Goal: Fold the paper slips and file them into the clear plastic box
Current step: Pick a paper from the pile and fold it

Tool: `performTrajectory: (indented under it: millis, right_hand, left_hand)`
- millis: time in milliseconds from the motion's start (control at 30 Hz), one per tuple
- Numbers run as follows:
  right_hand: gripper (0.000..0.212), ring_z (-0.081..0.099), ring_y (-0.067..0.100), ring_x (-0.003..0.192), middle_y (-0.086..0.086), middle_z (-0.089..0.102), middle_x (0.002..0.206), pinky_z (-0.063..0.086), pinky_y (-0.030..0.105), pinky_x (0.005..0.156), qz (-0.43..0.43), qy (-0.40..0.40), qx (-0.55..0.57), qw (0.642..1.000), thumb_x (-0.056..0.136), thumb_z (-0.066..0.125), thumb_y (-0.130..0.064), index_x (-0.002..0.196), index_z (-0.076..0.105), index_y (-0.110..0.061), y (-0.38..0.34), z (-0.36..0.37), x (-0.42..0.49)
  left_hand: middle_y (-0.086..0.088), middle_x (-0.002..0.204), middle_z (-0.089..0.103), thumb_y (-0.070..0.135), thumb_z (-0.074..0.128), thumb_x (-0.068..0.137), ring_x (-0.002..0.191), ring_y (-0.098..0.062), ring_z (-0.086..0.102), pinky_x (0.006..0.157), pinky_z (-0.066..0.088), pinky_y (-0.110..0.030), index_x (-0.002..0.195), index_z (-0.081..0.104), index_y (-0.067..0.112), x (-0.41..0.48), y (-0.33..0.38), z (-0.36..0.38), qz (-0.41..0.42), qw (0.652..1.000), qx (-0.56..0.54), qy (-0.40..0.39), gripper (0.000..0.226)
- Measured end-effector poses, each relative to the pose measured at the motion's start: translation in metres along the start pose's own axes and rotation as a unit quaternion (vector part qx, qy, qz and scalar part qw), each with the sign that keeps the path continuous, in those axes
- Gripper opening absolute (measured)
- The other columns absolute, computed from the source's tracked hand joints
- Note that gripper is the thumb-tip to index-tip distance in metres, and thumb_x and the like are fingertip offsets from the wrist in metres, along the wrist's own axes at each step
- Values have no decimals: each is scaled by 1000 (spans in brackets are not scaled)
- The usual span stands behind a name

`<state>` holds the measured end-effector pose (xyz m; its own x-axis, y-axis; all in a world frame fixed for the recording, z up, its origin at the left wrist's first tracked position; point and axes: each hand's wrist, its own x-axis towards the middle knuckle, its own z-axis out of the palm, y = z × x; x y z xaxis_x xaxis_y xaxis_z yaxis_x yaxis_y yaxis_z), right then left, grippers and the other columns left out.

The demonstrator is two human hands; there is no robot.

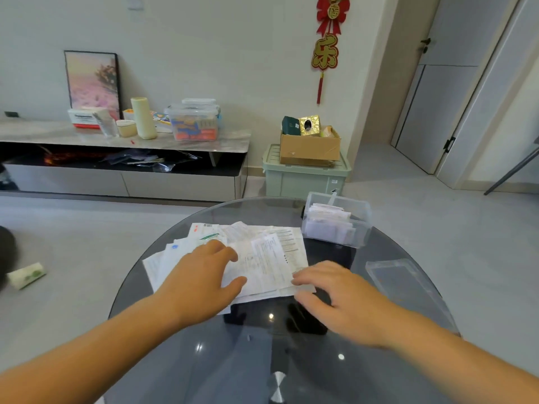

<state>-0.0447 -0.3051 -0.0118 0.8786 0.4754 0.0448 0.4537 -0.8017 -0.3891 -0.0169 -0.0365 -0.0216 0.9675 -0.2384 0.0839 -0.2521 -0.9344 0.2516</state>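
A loose pile of white paper slips (262, 252) lies spread on the round dark glass table (291, 360). My left hand (201, 275) rests flat on the left half of the pile, fingers relaxed. At the pile's near right corner my right hand (335, 295) touches the edge of a slip with its fingertips, fingers loosely bent. The clear plastic box (338, 220) stands open at the table's far right, holding several folded slips upright.
The box's clear lid (399, 278) lies flat on the table's right side. Beyond the table stand a low cabinet (122, 141) with containers, a green storage bin (303, 179) under a cardboard box, and a tissue pack (26, 275) on the floor at left.
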Motion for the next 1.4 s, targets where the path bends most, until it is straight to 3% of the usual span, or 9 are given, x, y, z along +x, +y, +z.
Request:
performTrajectory:
  millis: [133, 267, 467, 633, 700, 833, 1000, 1233, 1400]
  right_hand:
    - [49, 41, 7, 130, -14, 52, 139, 34, 31, 113, -34, -82, -26, 996, 101, 34, -58, 137, 54, -31, -40, 20, -3]
    - [58, 14, 12, 150, -12, 21, 163, 15, 35, 123, 8, -129, -21, 991, 101, 29, -61, 152, 37, -35, -55, 33, 10]
    - [61, 44, 9, 117, -15, 57, 118, 40, 39, 106, 53, -115, -4, 992, 92, 23, -69, 121, 58, -30, -55, 41, 4]
    - [55, 42, 2, 128, -22, 55, 132, 36, 30, 111, 50, -75, 50, 995, 97, 32, -64, 129, 58, -29, -58, 35, -17]
    - [49, 27, -9, 136, -31, 38, 142, 23, 21, 117, 44, -80, 56, 994, 100, 38, -58, 142, 48, -36, -56, 33, -30]
    - [46, 23, -25, 126, -34, 38, 139, 14, -1, 104, -7, -116, 18, 993, 100, 44, -54, 142, 49, -37, -47, 31, -55]
    - [55, 14, -12, 143, -30, 25, 157, 18, 23, 122, 19, -118, -11, 993, 92, 49, -66, 141, 50, -40, -30, 36, -76]
    - [83, 1, -13, 144, -30, 17, 156, 12, 22, 122, 4, -114, 30, 993, 69, 71, -75, 141, 47, -42, -24, 47, -97]
    - [78, 15, -16, 139, -31, 28, 149, 19, 16, 118, 28, -91, 77, 993, 67, 80, -65, 136, 51, -43, -28, 44, -98]
  left_hand:
    - [4, 147, 40, 68, 43, 92, 130, -19, 43, 112, 37, -35, 142, 41, 30, -34, -14, 3, -23, 998, 60, -25, 64]
    - [4, 144, 43, 68, 40, 93, 132, -20, 40, 119, 25, -41, 141, 41, 28, -49, -23, 8, 4, 995, 72, -69, 62]
    - [4, 142, 45, 72, 16, 80, 131, -19, 41, 114, 30, -33, 140, 46, 30, -69, -19, 14, 74, 987, 76, -118, 79]
    - [8, 137, 52, 55, 48, 96, 128, -15, 44, 110, 33, -33, 135, 53, 31, -91, 11, 19, 162, 979, 7, -123, 46]
    - [12, 141, 50, 55, 50, 95, 131, -10, 41, 113, 31, -33, 137, 54, 35, -100, 22, 23, 207, 969, -32, -128, 46]
    - [11, 159, 28, 57, 61, 90, 145, -5, 21, 119, 15, -18, 145, 46, 37, -104, 28, 23, 231, 959, -84, -143, 60]
    - [11, 159, 27, 76, 61, 79, 146, -7, 16, 121, 10, -26, 141, 45, 38, -104, 17, 19, 221, 965, -9, -143, 75]
    - [18, 130, 36, 72, 71, 73, 118, -5, 29, 111, 26, -29, 126, 50, 44, -104, 31, 29, 218, 963, -49, -152, 63]
    - [15, 120, 46, 61, 72, 81, 113, -7, 38, 105, 33, -29, 111, 60, 37, -98, 32, 31, 203, 965, -85, -143, 41]
